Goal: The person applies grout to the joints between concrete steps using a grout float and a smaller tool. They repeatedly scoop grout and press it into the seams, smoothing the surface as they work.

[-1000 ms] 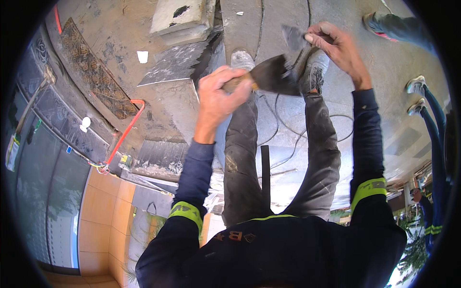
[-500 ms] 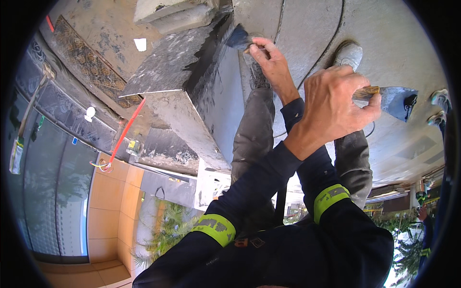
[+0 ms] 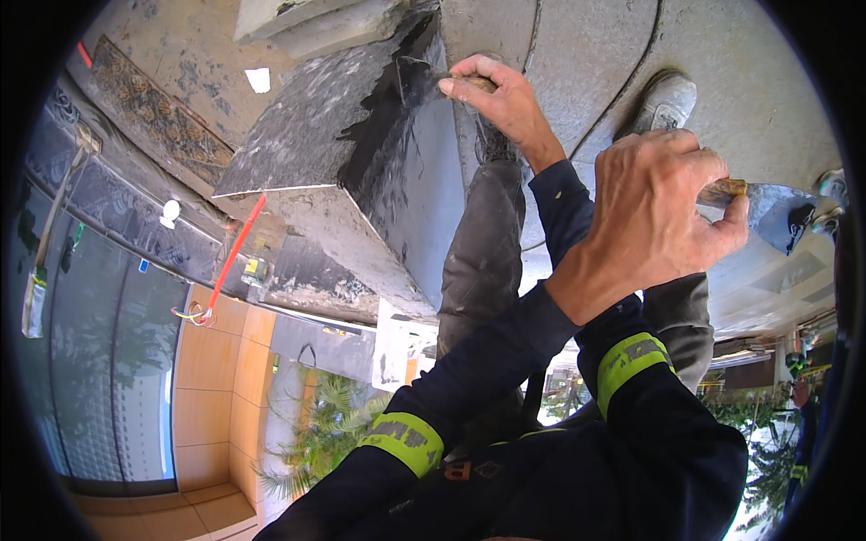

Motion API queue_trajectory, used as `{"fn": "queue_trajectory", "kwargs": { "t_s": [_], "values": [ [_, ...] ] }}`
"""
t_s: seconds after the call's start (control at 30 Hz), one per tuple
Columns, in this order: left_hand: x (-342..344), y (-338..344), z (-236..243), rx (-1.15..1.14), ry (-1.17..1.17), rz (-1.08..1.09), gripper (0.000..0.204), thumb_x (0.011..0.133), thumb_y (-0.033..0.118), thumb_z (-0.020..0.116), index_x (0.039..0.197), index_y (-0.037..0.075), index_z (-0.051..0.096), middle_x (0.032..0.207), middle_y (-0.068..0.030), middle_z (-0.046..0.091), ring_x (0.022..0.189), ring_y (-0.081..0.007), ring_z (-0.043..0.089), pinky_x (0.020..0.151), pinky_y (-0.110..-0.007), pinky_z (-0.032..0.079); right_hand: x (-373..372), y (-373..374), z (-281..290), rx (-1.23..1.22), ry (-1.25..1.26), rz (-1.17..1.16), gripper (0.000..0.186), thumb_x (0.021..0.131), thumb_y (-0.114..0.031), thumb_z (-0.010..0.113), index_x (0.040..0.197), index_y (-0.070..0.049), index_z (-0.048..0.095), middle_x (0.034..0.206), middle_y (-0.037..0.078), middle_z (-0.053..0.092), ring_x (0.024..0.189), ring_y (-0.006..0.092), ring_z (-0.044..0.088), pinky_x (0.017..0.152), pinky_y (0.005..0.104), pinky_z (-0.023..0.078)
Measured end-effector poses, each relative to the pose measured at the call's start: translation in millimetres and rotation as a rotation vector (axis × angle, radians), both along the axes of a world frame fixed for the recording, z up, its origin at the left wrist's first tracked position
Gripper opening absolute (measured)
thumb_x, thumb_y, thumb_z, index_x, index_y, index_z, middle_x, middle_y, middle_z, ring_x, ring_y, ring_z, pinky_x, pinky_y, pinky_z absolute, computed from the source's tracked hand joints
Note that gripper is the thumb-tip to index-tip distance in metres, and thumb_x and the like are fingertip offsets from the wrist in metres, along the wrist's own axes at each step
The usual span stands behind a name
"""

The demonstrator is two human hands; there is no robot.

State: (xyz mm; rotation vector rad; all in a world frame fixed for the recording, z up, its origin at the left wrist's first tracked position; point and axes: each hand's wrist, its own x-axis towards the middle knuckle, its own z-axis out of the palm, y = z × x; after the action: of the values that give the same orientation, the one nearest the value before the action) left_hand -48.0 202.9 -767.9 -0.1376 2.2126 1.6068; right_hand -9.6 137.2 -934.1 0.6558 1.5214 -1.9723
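Observation:
My forearms cross, the left one over the right. My left hand (image 3: 645, 216), on the right side of the view, pinches the wooden handle of a putty knife (image 3: 783, 221) whose wide metal blade carries a dark dab of paste. Farther up, my right hand (image 3: 510, 108) grips a second putty knife (image 3: 419, 81) by its short handle. That blade lies against the upper part of a grey block (image 3: 298, 135), over a ragged black band of paste (image 3: 368, 149) along the block's edge. The block's near side face is smeared pale and dark.
Chunky pale slabs (image 3: 334, 32) sit beyond the block. A red conduit with wires (image 3: 236, 257) rises at the left, near a patterned board (image 3: 149, 113). A dark cable (image 3: 622, 86) crosses the concrete floor beside my shoe (image 3: 666, 101). Another person's shoes (image 3: 828, 209) show at far right.
My right hand has moved left with its putty knife, bringing the blade onto the black band. My left hand, still holding its knife, sits farther right and lower. The view has shifted slightly.

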Motion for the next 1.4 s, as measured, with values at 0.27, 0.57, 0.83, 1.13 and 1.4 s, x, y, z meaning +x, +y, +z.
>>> {"fn": "queue_trajectory", "kwargs": {
  "t_s": [0.27,0.57,0.83,1.13,1.4],
  "values": [
    [2.1,0.3,-3.1,0.000,0.007,-0.027,0.026,0.071,0.025,0.088,0.084,0.004,0.080,0.075,-0.0113,0.070,0.064,-0.0318,0.071,0.058,-0.041,0.054,3.4,-5.8,-18.9,0.051,0.040,0.031,0.038,0.091,-0.043,0.086,0.106,-0.008,0.078,0.091,0.003,0.076,0.085,0.0149,0.069,0.081,0.0309,0.055],
    [6.2,6.0,-3.5,0.012,-0.013,0.021,0.024,0.070,0.025,0.086,0.076,0.003,0.078,0.070,-0.0120,0.066,0.066,-0.0314,0.067,0.062,-0.045,0.050,8.5,-5.3,-22.4,0.095,0.012,0.025,0.041,0.091,-0.047,0.085,0.107,-0.009,0.079,0.094,0.005,0.076,0.087,0.0175,0.069,0.082,0.0331,0.055],
    [7.6,5.0,-2.2,0.023,-0.013,0.032,0.025,0.070,0.025,0.087,0.077,0.002,0.078,0.070,-0.0118,0.064,0.066,-0.0318,0.067,0.062,-0.046,0.049,11.2,-7.8,-26.6,0.209,0.031,0.132,0.035,0.099,-0.039,0.081,0.111,-0.006,0.077,0.098,0.002,0.076,0.094,0.0128,0.069,0.086,0.0305,0.054],
    [6.0,3.9,0.4,0.024,-0.014,0.024,0.025,0.069,0.024,0.087,0.077,0.002,0.077,0.070,-0.0123,0.064,0.066,-0.0323,0.066,0.062,-0.046,0.049,12.8,-8.8,-25.7,0.207,-0.025,0.126,0.036,0.100,-0.040,0.079,0.111,-0.006,0.077,0.099,0.004,0.077,0.095,0.0151,0.071,0.087,0.0319,0.055],
    [6.4,2.3,1.2,0.036,-0.008,0.031,0.025,0.069,0.023,0.088,0.076,0.002,0.077,0.069,-0.0118,0.064,0.065,-0.0316,0.066,0.061,-0.046,0.049,16.6,-11.5,-25.8,0.250,-0.036,0.110,0.039,0.099,-0.042,0.079,0.110,-0.005,0.077,0.100,0.006,0.077,0.096,0.0173,0.072,0.089,0.0335,0.055]
  ]
}}
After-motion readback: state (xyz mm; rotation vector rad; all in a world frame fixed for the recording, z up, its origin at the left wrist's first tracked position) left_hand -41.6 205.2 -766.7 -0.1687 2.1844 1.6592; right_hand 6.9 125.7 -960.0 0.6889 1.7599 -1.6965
